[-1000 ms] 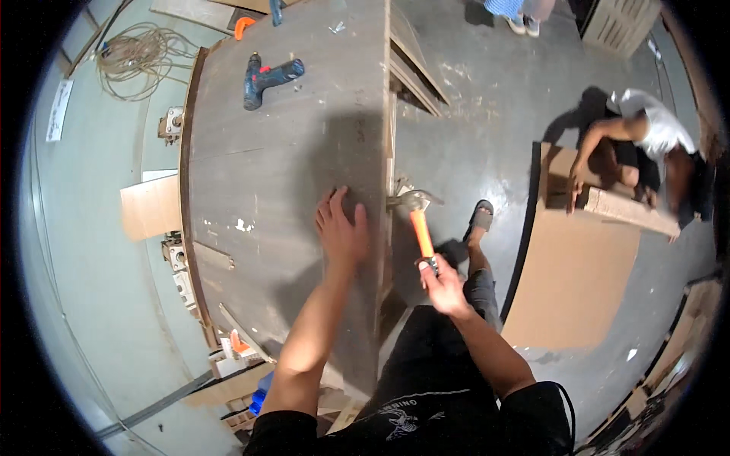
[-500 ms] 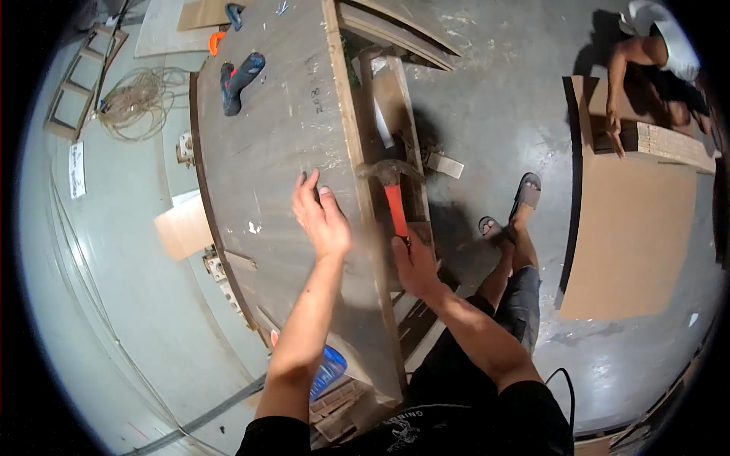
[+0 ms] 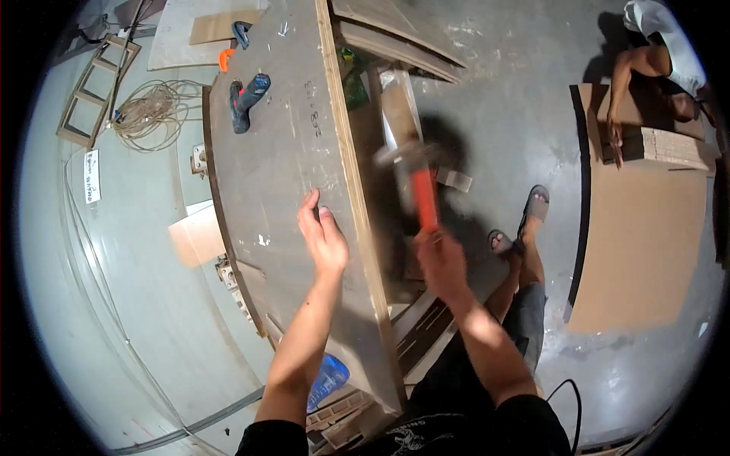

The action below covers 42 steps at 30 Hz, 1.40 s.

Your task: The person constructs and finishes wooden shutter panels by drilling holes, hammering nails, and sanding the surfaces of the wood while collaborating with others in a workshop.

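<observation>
My right hand [image 3: 442,266] is closed around the red handle of a hammer [image 3: 426,199]. The hammer's metal head is smeared by motion and is in the air to the right of the wooden workbench's edge, apart from it. My left hand [image 3: 325,245] is over the grey-brown top of the workbench [image 3: 293,163], near its right edge. Its fingers and thumb are stretched out, and I see nothing held in it. Farther off on the same top lies a dark cordless drill [image 3: 247,102] with red marks.
An orange clamp-like piece [image 3: 226,59] lies near the bench's far left corner. Boards [image 3: 399,45] and a shelf space are on the bench's right side. A co-worker [image 3: 646,72] crouches at the far right by a cardboard sheet [image 3: 639,251]. Coiled cable [image 3: 156,114] is on the left.
My right hand has swung the hammer to the right, away from the bench edge. My left hand stays near the same spot on the bench top. The whole view has shifted slightly.
</observation>
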Motion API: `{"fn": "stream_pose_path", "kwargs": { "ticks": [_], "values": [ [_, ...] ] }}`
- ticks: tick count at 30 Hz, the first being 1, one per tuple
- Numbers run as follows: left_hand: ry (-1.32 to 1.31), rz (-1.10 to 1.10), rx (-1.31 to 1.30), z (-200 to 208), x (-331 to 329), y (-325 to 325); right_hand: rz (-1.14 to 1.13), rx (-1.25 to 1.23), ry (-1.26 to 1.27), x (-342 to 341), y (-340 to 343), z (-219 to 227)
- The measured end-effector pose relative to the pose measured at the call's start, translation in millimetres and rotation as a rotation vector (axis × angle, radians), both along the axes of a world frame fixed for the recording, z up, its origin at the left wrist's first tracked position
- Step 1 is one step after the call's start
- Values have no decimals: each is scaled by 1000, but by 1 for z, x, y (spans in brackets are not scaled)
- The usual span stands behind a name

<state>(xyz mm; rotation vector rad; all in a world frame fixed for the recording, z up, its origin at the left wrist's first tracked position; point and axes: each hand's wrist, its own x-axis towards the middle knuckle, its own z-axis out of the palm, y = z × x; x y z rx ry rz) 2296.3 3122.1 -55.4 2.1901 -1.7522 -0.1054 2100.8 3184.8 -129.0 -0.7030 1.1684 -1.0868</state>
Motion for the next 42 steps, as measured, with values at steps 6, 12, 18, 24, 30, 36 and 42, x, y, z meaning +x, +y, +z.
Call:
{"fn": "stream_pose_path", "kwargs": {
  "ticks": [6,12,18,24,30,36,42],
  "values": [
    [-13,9,-2,10,-9,-3,-830,196,-585,-50,-82,22],
    [40,43,21,5,-14,-6,34,-124,142,41,-88,6],
    [43,0,-35,8,-6,-2,-338,87,-116,-14,-142,15],
    [65,-14,-20,0,-12,-6,-427,83,-625,31,-163,2],
    [28,-21,-16,6,-5,-3,60,-217,17,39,-178,12],
    [26,-14,-13,8,-2,-3,-687,93,-441,-17,-232,31],
    [26,-35,-18,8,-7,-5,-178,-281,340,60,-215,-32]
  ]
}}
